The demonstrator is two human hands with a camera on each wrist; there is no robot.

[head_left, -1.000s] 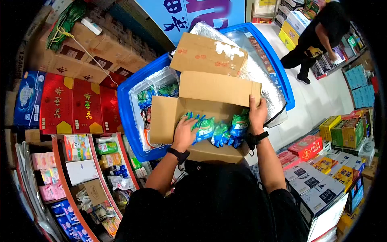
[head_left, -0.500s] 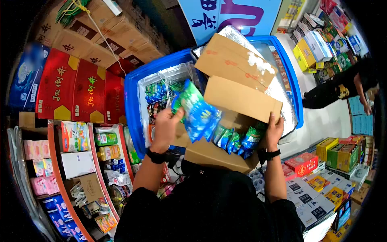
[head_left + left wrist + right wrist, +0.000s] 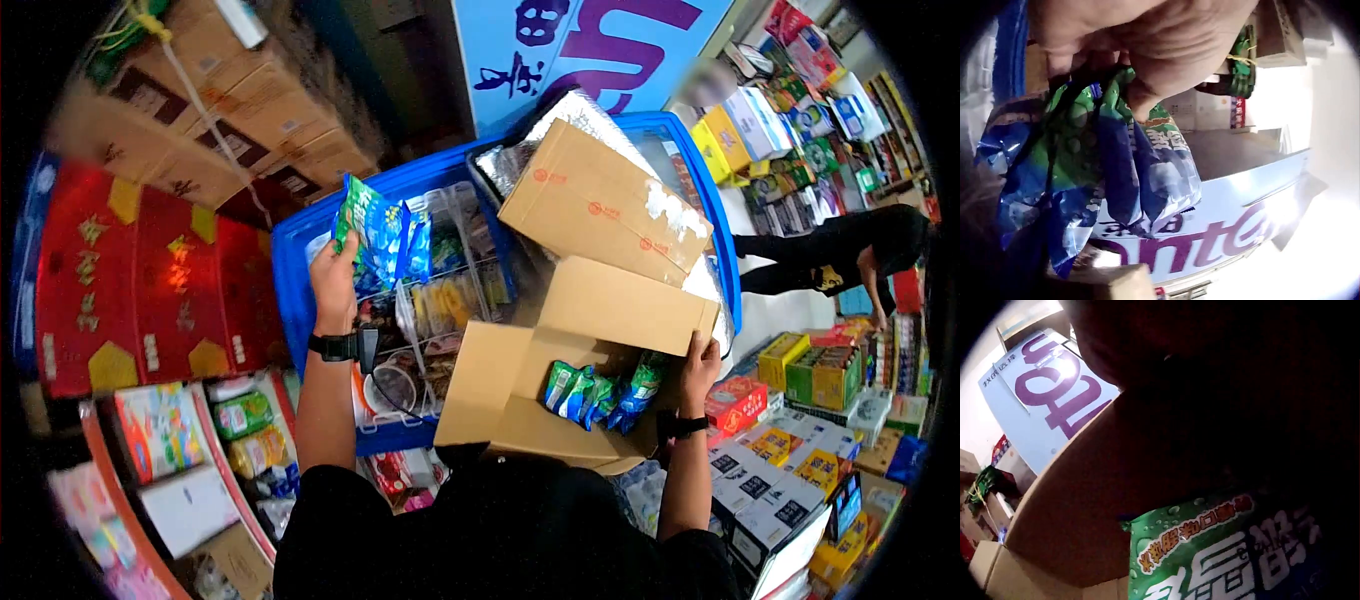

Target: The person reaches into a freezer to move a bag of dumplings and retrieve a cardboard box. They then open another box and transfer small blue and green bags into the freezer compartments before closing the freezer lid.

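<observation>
My left hand pinches the tops of several blue-and-green plastic packets, held over the open left side of a blue-rimmed chest freezer. In the left wrist view the packets hang side by side below my fingers and thumb. On the right, my right hand grips an open cardboard box at its upraised flap. More of the same packets lie inside the box, bunched toward its right end. The right wrist view is mostly dark; one green packet shows close below the hand.
Wire baskets of packed goods fill the freezer's open side. A flattened cardboard piece and silvery foil sheet cover its other side. Red cartons stand left, stacked boxes right. Another person bends in the aisle.
My left hand has lifted a bunch of packets out of the box and carried it left over the freezer baskets. Fewer packets lie in the box. My right hand stays on its flap.
</observation>
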